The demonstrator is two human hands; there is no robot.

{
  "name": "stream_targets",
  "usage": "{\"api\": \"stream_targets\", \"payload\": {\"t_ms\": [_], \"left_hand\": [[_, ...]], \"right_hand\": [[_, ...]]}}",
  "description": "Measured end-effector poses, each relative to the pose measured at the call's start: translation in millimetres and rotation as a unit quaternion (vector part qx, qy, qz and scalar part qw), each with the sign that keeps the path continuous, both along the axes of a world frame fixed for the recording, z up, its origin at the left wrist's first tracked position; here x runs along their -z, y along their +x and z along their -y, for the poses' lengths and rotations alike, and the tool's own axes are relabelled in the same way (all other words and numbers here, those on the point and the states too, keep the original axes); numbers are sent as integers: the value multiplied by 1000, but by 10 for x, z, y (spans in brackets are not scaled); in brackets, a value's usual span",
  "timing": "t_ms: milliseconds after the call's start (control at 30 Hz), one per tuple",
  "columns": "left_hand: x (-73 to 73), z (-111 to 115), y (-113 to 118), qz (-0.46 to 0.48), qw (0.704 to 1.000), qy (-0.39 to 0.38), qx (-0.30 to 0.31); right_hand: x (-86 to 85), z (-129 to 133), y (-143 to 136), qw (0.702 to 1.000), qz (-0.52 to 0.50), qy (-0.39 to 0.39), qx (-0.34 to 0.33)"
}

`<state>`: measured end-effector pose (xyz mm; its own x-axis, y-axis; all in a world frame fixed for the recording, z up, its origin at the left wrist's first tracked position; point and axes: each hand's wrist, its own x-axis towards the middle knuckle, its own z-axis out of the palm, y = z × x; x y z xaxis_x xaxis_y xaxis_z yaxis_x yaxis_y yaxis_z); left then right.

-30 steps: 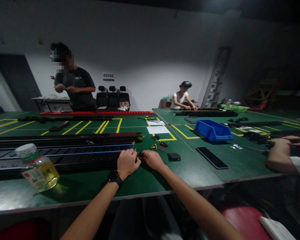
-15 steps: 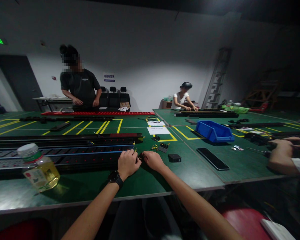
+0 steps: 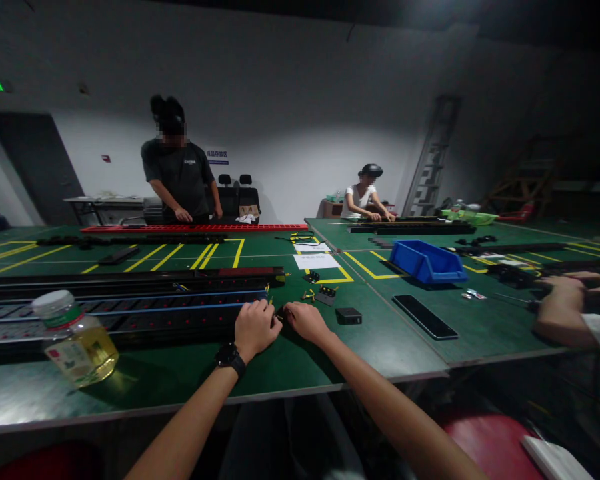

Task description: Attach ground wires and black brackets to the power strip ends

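A long black rail assembly with blue strips and red dots lies on the green table, reaching from the left edge to my hands. At its right end my left hand is closed, with a black watch on the wrist. My right hand is closed too, its fingertips close to the left ones. A small dark part with yellow bits shows between the hands; what each hand grips is too small to make out. Just beyond lie black brackets and small yellow pieces.
A bottle stands at front left. Right of my hands are a black box, a phone and a blue bin. A person's arm is at far right. Two people stand or sit behind the table.
The person in the dark shirt across the table has shifted to the right. My two hands have hardly moved.
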<state>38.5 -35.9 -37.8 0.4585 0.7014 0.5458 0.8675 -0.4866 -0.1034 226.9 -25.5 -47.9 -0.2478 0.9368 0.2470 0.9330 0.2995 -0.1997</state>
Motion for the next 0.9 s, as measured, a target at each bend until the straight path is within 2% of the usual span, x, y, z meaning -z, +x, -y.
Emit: {"api": "stream_targets", "payload": {"t_ms": [100,267,367,900], "left_hand": [[-3,0,1,2,1000,2,1],[-15,6,0,6,1000,3,4],[-23,11,-1,8,1000,4,6],[-19,10,2,4,1000,1,2]], "right_hand": [[-6,-2,7,999,-1,19,43],[-13,5,66,987,2,58,153],[-5,6,121,980,6,69,187],[66,-19,167,978,21,70,196]]}}
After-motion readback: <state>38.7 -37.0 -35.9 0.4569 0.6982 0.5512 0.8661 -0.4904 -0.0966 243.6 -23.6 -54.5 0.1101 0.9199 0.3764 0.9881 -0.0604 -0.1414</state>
